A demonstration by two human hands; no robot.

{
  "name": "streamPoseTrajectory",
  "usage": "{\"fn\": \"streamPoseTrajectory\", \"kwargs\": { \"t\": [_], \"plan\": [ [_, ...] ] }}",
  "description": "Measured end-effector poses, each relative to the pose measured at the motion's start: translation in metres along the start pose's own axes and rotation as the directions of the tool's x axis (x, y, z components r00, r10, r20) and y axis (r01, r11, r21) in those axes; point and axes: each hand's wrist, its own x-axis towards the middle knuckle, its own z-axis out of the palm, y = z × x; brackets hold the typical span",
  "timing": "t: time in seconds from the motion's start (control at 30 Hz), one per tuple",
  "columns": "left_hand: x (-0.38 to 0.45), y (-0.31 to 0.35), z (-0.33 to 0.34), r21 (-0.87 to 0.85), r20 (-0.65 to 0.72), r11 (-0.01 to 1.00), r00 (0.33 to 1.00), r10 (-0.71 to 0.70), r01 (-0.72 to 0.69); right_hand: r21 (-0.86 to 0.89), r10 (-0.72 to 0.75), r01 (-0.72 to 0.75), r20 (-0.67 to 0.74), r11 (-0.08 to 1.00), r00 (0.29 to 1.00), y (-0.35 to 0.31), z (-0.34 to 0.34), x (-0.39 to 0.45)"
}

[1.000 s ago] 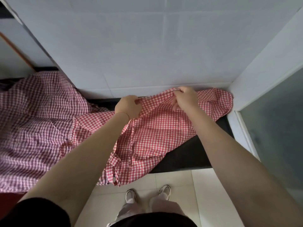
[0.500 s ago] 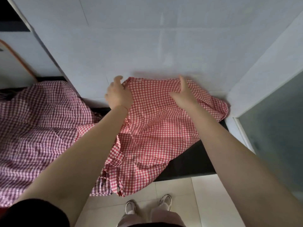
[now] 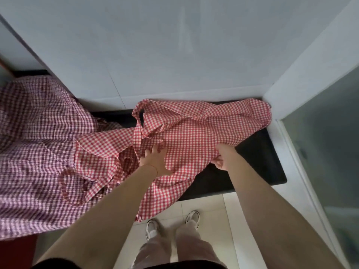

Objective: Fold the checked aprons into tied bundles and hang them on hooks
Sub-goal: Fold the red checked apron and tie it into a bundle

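Observation:
A red-and-white checked apron (image 3: 196,133) lies spread and rumpled across a black counter (image 3: 258,162), its lower edge hanging over the front. My left hand (image 3: 155,161) rests flat on the cloth near its middle, fingers apart. At the apron's near right edge, my right hand (image 3: 223,157) pinches a fold of the fabric. A strap loop (image 3: 140,117) shows at the apron's far left corner. A darker purple-and-white checked apron (image 3: 37,152) lies heaped to the left.
A white wall (image 3: 174,55) rises right behind the counter. A white frame and frosted glass panel (image 3: 326,152) close off the right side. Below are white floor tiles (image 3: 209,220) with my shoes. No hooks are in view.
The apron's top edge, held up against the wall half a second ago, now lies down on the counter. Both hands have come back toward me, onto the near part of the cloth.

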Motion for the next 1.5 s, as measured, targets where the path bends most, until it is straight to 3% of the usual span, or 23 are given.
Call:
{"fn": "streamPoseTrajectory", "kwargs": {
  "t": [0.1,0.2,0.27,0.37,0.5,0.57,0.67,0.77,0.93,1.13,1.27,1.37,1.43,1.5],
  "plan": [
    [-0.003,0.003,-0.002,-0.051,-0.032,0.999,0.999,0.007,-0.009,-0.067,0.003,0.010,0.193,0.998,0.981,-0.003,0.004,-0.010],
    [-0.009,0.017,-0.009,-0.201,-0.215,0.969,0.972,0.098,-0.142,-0.004,-0.082,0.089,0.332,0.996,0.940,-0.018,0.008,-0.021],
    [-0.015,0.033,-0.015,-0.213,-0.342,0.950,0.928,0.146,-0.228,0.019,-0.179,0.184,0.339,0.983,0.923,-0.030,0.017,-0.028],
    [-0.024,0.053,-0.022,-0.209,-0.417,0.942,0.895,0.159,-0.264,-0.082,-0.298,0.324,0.236,0.942,0.925,-0.045,0.033,-0.041],
    [-0.021,0.048,-0.037,-0.326,-0.467,0.928,0.884,0.008,-0.181,0.000,-0.428,0.442,0.253,0.897,0.868,-0.043,0.044,-0.036],
    [-0.015,0.035,-0.044,-0.418,-0.466,0.896,0.882,-0.071,-0.149,-0.019,-0.405,0.425,0.270,0.905,0.874,-0.035,0.046,-0.028],
    [-0.009,0.020,-0.052,-0.588,-0.424,0.796,0.893,-0.151,-0.145,-0.195,-0.262,0.310,0.235,0.931,0.936,-0.013,0.056,-0.022],
    [-0.007,0.017,-0.055,-0.700,-0.353,0.700,0.920,-0.168,-0.141,-0.323,-0.125,0.230,0.314,0.918,0.941,0.014,0.066,-0.017],
    [-0.011,0.015,-0.060,-0.710,-0.360,0.688,0.917,-0.172,-0.149,-0.093,-0.037,0.080,0.393,0.992,0.919,0.033,0.078,-0.018],
    [-0.017,0.007,-0.078,-0.689,-0.416,0.721,0.855,-0.309,-0.075,-0.221,-0.255,0.307,0.237,0.926,0.938,-0.003,0.043,-0.033],
    [-0.023,0.022,-0.090,-0.673,-0.478,0.735,0.810,-0.339,-0.090,-0.165,-0.522,0.563,0.234,0.810,0.820,-0.044,0.013,-0.075],
    [-0.039,0.049,-0.100,-0.632,-0.639,0.700,0.734,-0.231,-0.331,-0.165,-0.631,0.655,0.178,0.737,0.755,-0.061,0.012,-0.095],
    [-0.058,0.067,-0.106,-0.574,-0.650,0.643,0.760,0.018,-0.507,-0.160,-0.653,0.672,0.159,0.723,0.741,-0.066,0.015,-0.104],
    [-0.070,0.077,-0.109,-0.441,-0.596,0.725,0.777,0.204,-0.529,-0.151,-0.667,0.684,0.154,0.713,0.729,-0.068,0.017,-0.111]
  ]
}}
